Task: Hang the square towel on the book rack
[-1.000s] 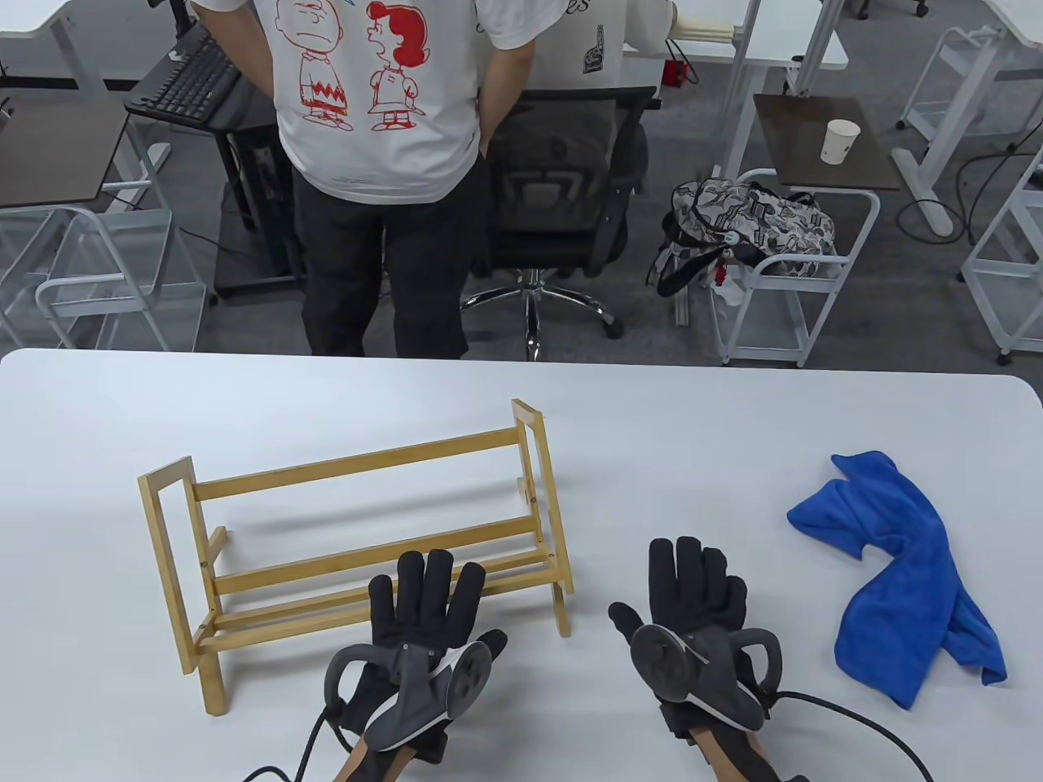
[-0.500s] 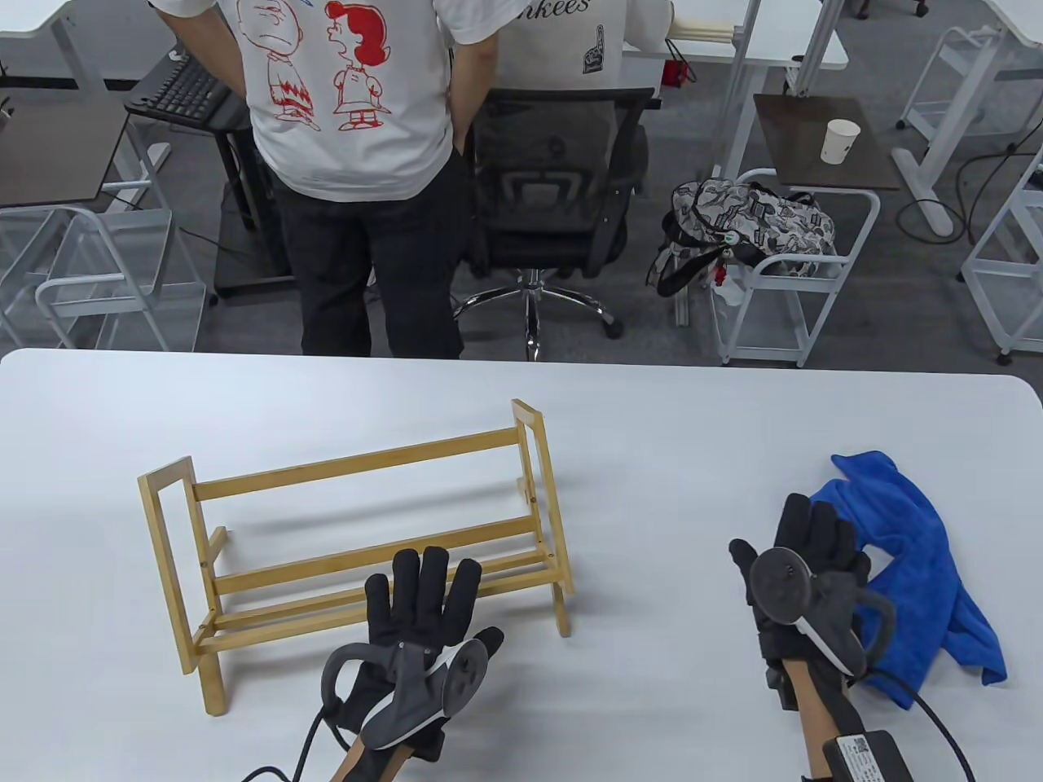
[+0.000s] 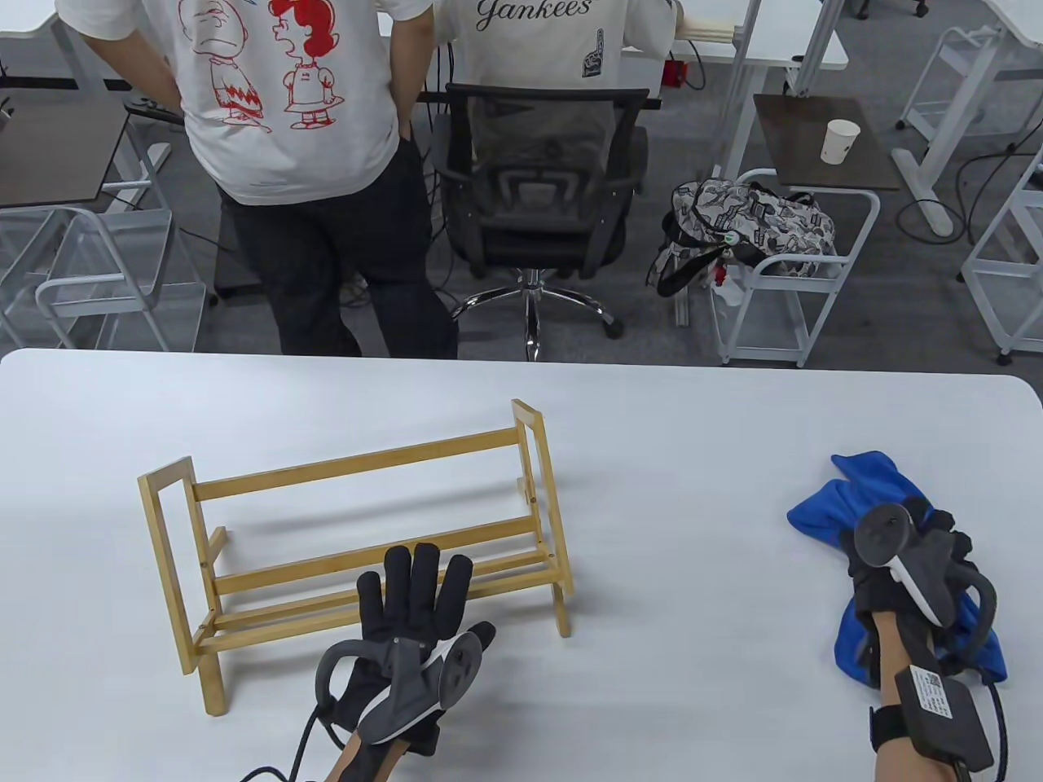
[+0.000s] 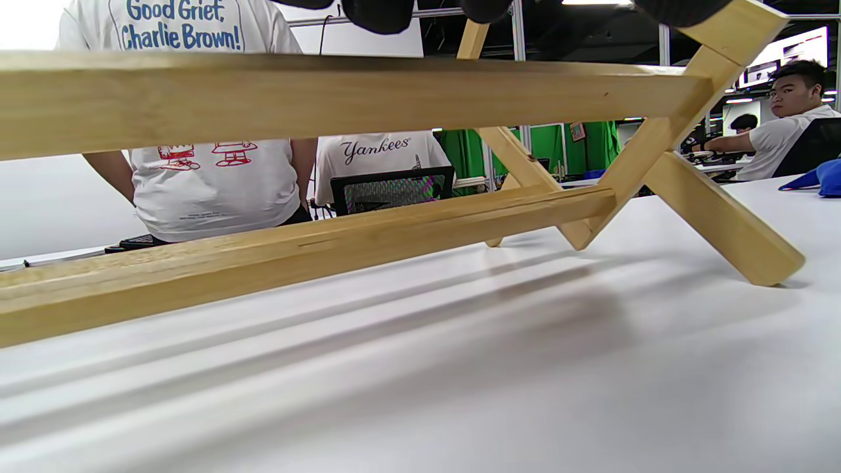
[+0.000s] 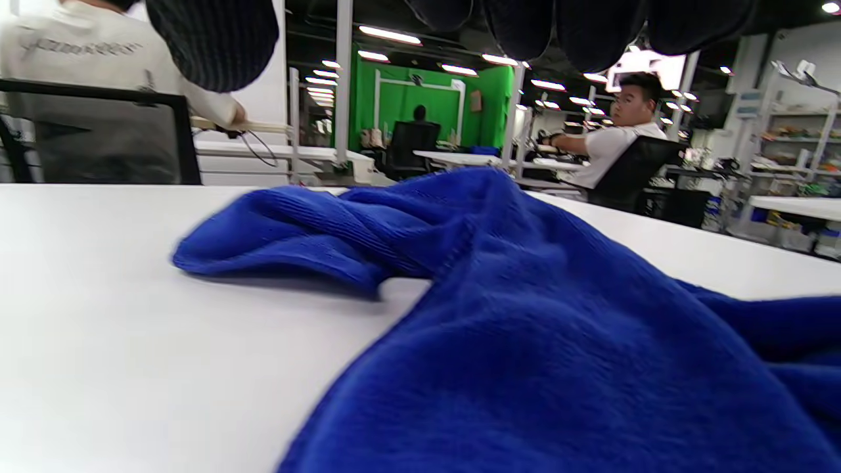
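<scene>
A crumpled blue towel [image 3: 823, 507] lies at the right of the white table [image 3: 668, 456]. It fills the lower right wrist view [image 5: 539, 341]. My right hand [image 3: 913, 546] hovers over the towel's middle; the right wrist view shows its fingertips [image 5: 210, 39] spread above the cloth, holding nothing. A bamboo book rack [image 3: 358, 538] stands left of centre. Its rails cross the left wrist view [image 4: 368, 230]. My left hand [image 3: 415, 603] is flat and open, fingers spread over the rack's lower front rails; whether it touches them is unclear.
Past the table's far edge a person in a white T-shirt [image 3: 277, 98] stands by a black office chair [image 3: 538, 187]. A white cart with a patterned bag [image 3: 750, 220] is at the back right. Bare table lies between the rack and the towel.
My right hand moved right from the table's middle front until it is over the blue towel. My left hand crept slightly forward over the rack. The standing person stepped left.
</scene>
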A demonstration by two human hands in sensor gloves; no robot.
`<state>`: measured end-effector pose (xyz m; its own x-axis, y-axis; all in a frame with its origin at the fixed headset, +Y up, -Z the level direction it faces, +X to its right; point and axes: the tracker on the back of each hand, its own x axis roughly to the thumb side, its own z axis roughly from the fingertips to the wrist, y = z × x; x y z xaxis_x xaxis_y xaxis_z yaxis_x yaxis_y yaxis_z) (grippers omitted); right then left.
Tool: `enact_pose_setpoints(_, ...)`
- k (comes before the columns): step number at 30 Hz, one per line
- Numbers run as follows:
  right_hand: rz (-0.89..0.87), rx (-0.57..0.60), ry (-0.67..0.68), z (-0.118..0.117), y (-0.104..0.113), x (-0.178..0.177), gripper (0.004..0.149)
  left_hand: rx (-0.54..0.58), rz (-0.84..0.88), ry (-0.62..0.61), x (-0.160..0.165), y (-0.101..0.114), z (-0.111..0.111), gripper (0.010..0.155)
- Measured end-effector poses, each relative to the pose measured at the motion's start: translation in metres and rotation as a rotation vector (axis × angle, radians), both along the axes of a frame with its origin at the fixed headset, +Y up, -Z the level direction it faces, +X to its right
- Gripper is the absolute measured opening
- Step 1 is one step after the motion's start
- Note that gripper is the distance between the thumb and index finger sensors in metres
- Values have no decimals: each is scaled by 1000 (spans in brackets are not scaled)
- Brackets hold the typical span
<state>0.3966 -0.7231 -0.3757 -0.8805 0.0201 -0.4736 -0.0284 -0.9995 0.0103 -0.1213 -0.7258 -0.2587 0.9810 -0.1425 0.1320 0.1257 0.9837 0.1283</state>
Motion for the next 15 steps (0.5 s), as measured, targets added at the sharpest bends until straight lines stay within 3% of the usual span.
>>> enact_pose_setpoints(9, -115, -115, -109, -20, -25, 32, 94, -2, -5, 25, -6, 0, -3, 76)
enact_pose_setpoints(15, -140, -159, -157, -22, -41, 40, 94, 8, 1, 35, -10, 2, -2, 76)
